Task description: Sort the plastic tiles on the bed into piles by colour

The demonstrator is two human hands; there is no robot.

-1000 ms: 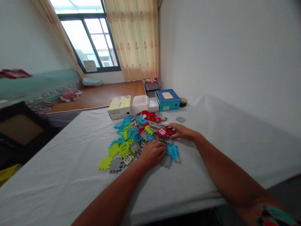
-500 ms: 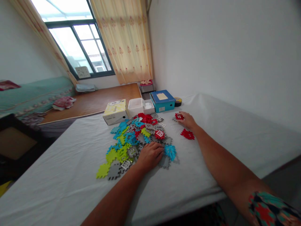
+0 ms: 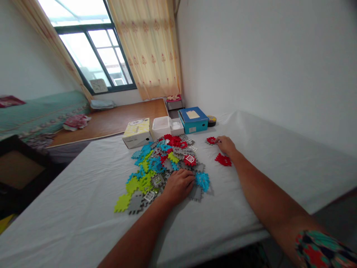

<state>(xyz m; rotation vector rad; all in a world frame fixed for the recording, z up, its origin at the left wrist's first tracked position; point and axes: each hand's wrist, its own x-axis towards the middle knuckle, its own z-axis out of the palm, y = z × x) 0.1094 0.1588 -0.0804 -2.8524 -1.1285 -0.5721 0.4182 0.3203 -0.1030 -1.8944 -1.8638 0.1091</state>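
A pile of toothed plastic tiles (image 3: 156,167) in blue, lime, grey and red lies on the white-covered table (image 3: 83,208). My left hand (image 3: 180,184) rests palm down on the near edge of the pile, fingers curled over grey tiles. My right hand (image 3: 226,145) is off to the right of the pile, fingertips pinched on a small red tile (image 3: 211,140) that lies on the cloth. A second red tile (image 3: 223,159) lies just beside my right wrist.
At the table's far edge stand a yellow-white box (image 3: 136,132), a clear plastic tub (image 3: 163,125), a blue box (image 3: 193,119) and a roll of tape (image 3: 211,120). A white wall runs along the right. A bed and window are at the left.
My right hand left the pile, carried red tiles out to the right and set them on the cloth. My left hand stayed on the pile.
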